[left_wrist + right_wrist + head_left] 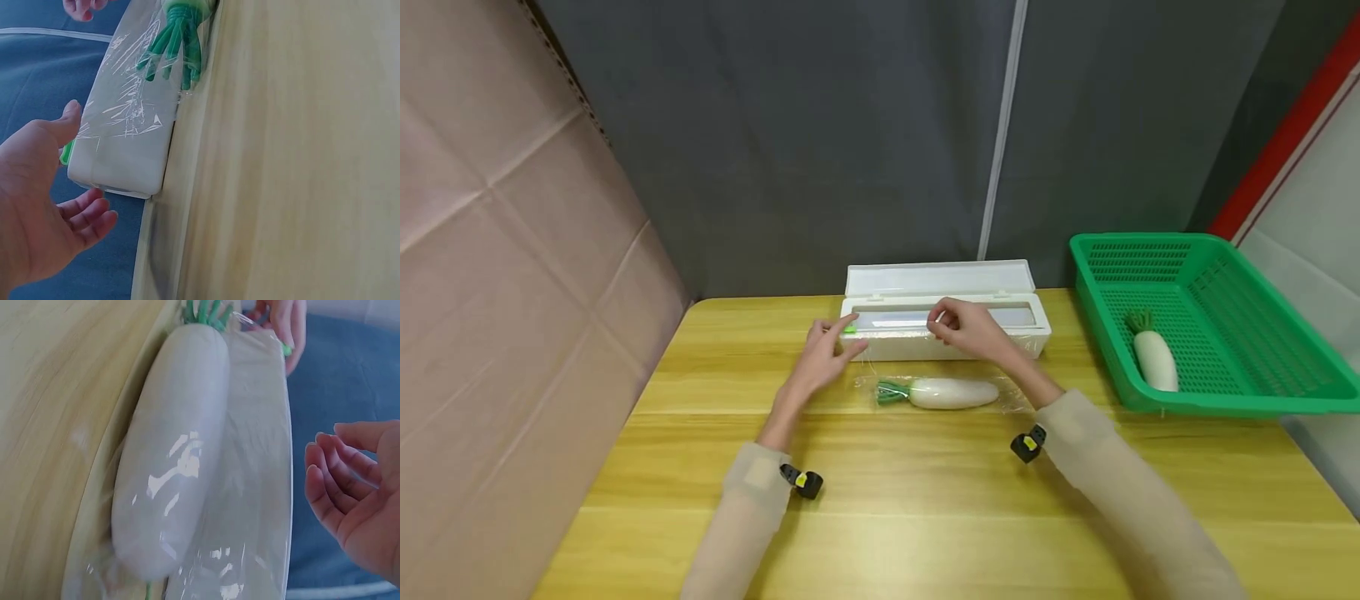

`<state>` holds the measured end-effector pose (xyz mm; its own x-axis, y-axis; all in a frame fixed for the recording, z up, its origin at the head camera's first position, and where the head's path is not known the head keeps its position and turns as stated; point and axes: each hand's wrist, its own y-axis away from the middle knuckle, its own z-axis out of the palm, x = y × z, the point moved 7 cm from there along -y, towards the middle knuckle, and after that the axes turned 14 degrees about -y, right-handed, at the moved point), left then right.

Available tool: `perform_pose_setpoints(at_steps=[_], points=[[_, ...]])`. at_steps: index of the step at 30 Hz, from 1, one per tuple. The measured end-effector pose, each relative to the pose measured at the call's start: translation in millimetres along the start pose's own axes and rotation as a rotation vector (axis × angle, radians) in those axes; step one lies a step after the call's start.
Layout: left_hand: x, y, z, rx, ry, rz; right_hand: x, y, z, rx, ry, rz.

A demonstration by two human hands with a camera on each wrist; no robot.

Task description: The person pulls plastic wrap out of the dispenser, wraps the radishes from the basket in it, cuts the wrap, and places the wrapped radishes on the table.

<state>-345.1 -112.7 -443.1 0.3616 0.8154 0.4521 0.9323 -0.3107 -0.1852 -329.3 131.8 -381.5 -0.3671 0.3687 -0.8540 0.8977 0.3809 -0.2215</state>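
A white cling film dispenser box [917, 348] stands at the back of the table with its lid raised. Clear film [125, 112] runs from it down over a white radish [955, 393] with green stalks, lying just in front. My left hand [820, 364] is at the box's left end, fingers spread and thumb close to a small green slider [850, 328]. Nothing is gripped in it. Above the middle of the box hovers my right hand [972, 327], its fingers loosely bent; the right wrist view shows nothing between them.
To the right, a green plastic basket [1247, 407] holds a second white radish [1156, 361]. Behind the box hangs a dark grey curtain [812, 150]. A pale cloth wall [497, 292] borders the wooden table [880, 517] on the left.
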Motion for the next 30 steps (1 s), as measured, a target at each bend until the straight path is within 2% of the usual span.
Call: perform_pose_setpoints(at_steps=[5, 13, 19, 25, 30], points=[[0.3, -4.0, 1.4, -0.046, -0.006, 0.0, -10.7, -14.5, 21.2, -0.044, 0.059, -0.084], [-3.8, -9.1, 0.3, -0.044, -0.009, 0.034, -28.8, -31.1, 55.2, -0.098, 0.158, -0.184], [-6.5, -13.5, 1.2, -0.038, -0.009, 0.081, -37.2, -42.9, 73.3, -0.116, 0.21, -0.184], [-8.7, -15.2, 0.2, -0.064, -0.001, 0.069, -40.3, -55.8, 86.2, -0.107, 0.292, -0.184], [-11.9, -16.1, -0.9, -0.068, 0.025, 0.057, -38.8, -65.6, 100.1, -0.15, 0.358, -0.142]])
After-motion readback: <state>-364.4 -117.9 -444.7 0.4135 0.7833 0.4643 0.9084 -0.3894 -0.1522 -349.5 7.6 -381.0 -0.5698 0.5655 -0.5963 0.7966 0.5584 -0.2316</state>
